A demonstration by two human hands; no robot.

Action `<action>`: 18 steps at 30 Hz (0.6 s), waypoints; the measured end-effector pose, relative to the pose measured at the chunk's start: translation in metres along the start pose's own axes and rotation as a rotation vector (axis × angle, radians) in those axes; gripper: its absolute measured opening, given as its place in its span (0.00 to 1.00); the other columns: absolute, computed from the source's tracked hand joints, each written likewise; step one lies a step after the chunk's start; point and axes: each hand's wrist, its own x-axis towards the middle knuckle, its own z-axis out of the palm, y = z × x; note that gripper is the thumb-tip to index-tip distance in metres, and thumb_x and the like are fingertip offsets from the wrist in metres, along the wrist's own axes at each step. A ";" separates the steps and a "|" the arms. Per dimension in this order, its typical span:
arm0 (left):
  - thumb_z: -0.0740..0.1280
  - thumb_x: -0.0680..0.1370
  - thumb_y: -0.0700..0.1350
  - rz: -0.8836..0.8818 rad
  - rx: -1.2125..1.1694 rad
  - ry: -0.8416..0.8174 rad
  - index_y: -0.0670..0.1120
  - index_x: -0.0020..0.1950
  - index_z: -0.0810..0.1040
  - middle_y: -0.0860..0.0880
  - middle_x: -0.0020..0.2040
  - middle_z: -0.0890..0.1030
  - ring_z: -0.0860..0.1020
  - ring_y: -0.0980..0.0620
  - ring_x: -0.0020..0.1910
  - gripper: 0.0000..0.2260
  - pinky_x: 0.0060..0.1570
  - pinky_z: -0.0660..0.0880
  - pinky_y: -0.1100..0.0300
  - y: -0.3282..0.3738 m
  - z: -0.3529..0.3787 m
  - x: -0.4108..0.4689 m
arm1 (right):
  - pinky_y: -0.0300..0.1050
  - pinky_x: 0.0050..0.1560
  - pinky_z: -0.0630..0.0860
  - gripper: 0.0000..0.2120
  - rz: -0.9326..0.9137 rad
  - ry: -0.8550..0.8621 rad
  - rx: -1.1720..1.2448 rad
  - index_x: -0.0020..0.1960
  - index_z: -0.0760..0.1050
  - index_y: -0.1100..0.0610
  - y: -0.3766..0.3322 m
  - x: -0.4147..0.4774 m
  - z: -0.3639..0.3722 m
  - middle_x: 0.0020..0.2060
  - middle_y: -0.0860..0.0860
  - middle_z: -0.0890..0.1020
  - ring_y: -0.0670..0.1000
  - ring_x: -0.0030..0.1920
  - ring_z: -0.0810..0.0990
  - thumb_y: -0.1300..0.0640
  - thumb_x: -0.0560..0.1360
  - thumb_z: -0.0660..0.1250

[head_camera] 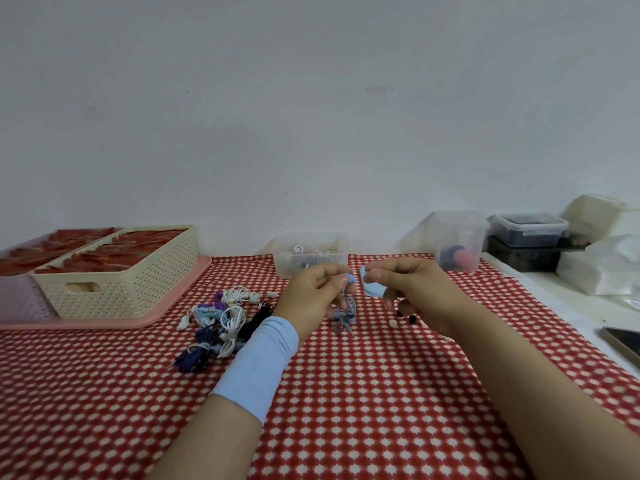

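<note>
My left hand (317, 292) is raised above the red checked tablecloth (346, 393) and grips a blue coiled earphone cable (344, 311) that hangs below the fingers. A small light blue piece shows at its fingertips. My right hand (412, 287) is close beside it, its thumb and forefinger pinched together near a light blue flat piece (372, 287). Whether those fingers touch that piece I cannot tell. A pile of bundled earphones (221, 320), white, blue and black, lies to the left of my left wrist. Small black and white ear tips (403, 315) lie under my right hand.
A clear tub (308, 268) with earphones stands behind my hands. A cream basket (121, 271) of red packets sits on a pink tray (166, 313) at the left. A clear container (457, 240), lidded boxes (528, 230) and white bags (602, 268) stand at the right; a phone (623, 344) lies at the right edge.
</note>
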 end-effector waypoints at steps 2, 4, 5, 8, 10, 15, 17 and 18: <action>0.63 0.82 0.42 -0.017 -0.060 -0.015 0.51 0.54 0.81 0.53 0.41 0.85 0.78 0.57 0.33 0.08 0.31 0.74 0.65 -0.002 0.002 0.002 | 0.38 0.25 0.65 0.06 0.022 -0.023 0.083 0.52 0.85 0.56 0.000 0.000 0.000 0.48 0.63 0.84 0.49 0.29 0.75 0.58 0.76 0.72; 0.63 0.82 0.41 -0.035 -0.115 -0.029 0.49 0.53 0.82 0.52 0.40 0.84 0.78 0.54 0.34 0.08 0.32 0.73 0.63 -0.005 0.004 0.002 | 0.39 0.26 0.63 0.07 0.033 -0.059 0.127 0.53 0.85 0.57 -0.001 0.000 0.000 0.46 0.62 0.85 0.48 0.28 0.73 0.60 0.76 0.72; 0.64 0.82 0.41 -0.047 -0.136 -0.032 0.48 0.52 0.82 0.51 0.40 0.85 0.78 0.52 0.35 0.08 0.32 0.73 0.62 -0.006 0.004 0.002 | 0.39 0.26 0.63 0.07 0.037 -0.077 0.138 0.53 0.85 0.57 -0.001 -0.001 0.000 0.45 0.59 0.85 0.47 0.28 0.73 0.60 0.76 0.71; 0.64 0.82 0.40 -0.075 -0.170 -0.046 0.46 0.54 0.82 0.50 0.40 0.85 0.78 0.51 0.37 0.08 0.34 0.73 0.61 -0.009 0.005 0.002 | 0.38 0.26 0.63 0.08 0.050 -0.118 0.166 0.53 0.85 0.59 -0.002 -0.001 0.000 0.41 0.53 0.86 0.46 0.29 0.73 0.59 0.75 0.71; 0.63 0.82 0.40 -0.079 -0.187 -0.058 0.46 0.54 0.82 0.51 0.39 0.84 0.77 0.52 0.36 0.08 0.35 0.73 0.60 -0.010 0.005 0.003 | 0.37 0.26 0.63 0.11 0.067 -0.147 0.157 0.51 0.86 0.58 -0.001 0.000 0.001 0.38 0.52 0.84 0.46 0.30 0.73 0.56 0.71 0.73; 0.63 0.82 0.41 -0.093 -0.241 -0.093 0.45 0.54 0.82 0.51 0.38 0.83 0.76 0.55 0.34 0.08 0.34 0.73 0.63 -0.010 0.007 0.001 | 0.37 0.25 0.62 0.07 0.083 -0.164 0.133 0.51 0.86 0.57 0.002 0.001 0.002 0.40 0.54 0.84 0.48 0.30 0.73 0.60 0.76 0.71; 0.62 0.82 0.41 -0.097 -0.278 -0.099 0.44 0.53 0.82 0.51 0.38 0.83 0.76 0.56 0.33 0.08 0.33 0.73 0.65 -0.010 0.008 0.000 | 0.37 0.25 0.62 0.07 0.089 -0.171 0.142 0.52 0.86 0.57 0.002 0.001 0.002 0.39 0.53 0.84 0.47 0.30 0.73 0.61 0.77 0.70; 0.62 0.82 0.41 -0.095 -0.291 -0.102 0.43 0.53 0.82 0.51 0.38 0.83 0.76 0.56 0.33 0.08 0.33 0.73 0.66 -0.010 0.008 0.000 | 0.37 0.25 0.62 0.07 0.092 -0.180 0.144 0.52 0.86 0.57 0.002 0.001 0.002 0.39 0.53 0.84 0.47 0.30 0.73 0.61 0.77 0.70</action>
